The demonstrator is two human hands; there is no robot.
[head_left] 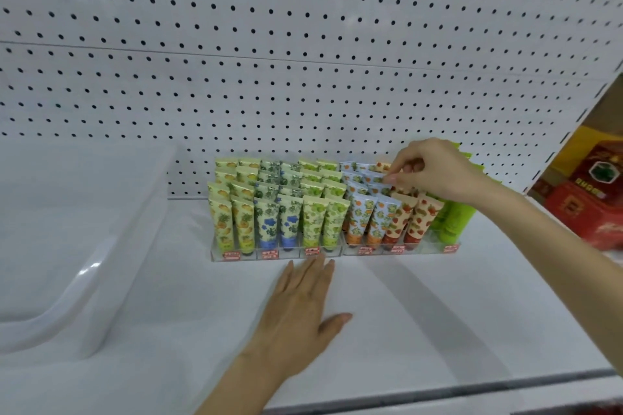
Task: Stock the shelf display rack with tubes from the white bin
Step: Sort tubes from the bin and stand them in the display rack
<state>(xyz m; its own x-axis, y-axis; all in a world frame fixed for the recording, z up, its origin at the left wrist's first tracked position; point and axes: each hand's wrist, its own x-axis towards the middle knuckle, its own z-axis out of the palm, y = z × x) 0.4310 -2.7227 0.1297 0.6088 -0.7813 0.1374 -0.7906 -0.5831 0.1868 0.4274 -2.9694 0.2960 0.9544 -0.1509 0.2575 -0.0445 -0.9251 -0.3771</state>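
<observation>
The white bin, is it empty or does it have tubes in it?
Looks empty: the white bin shows only bare white walls where visible; its lower part runs out of view.

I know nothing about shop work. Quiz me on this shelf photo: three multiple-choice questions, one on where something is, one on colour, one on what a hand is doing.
1. Where is the white bin?
A. left of the display rack
B. right of it
C. on top of it

2. What colour are the plain tubes at the rack's right end?
A. red
B. bright green
C. black

3. What is the left hand doing?
A. gripping a tube
B. lying flat and open on the shelf
C. lifting the bin

Answers: 1 A, the bin fills the left side; 2 B, they are unpatterned green; 3 B, its fingers are spread, while the right hand pinches a tube top.
</observation>
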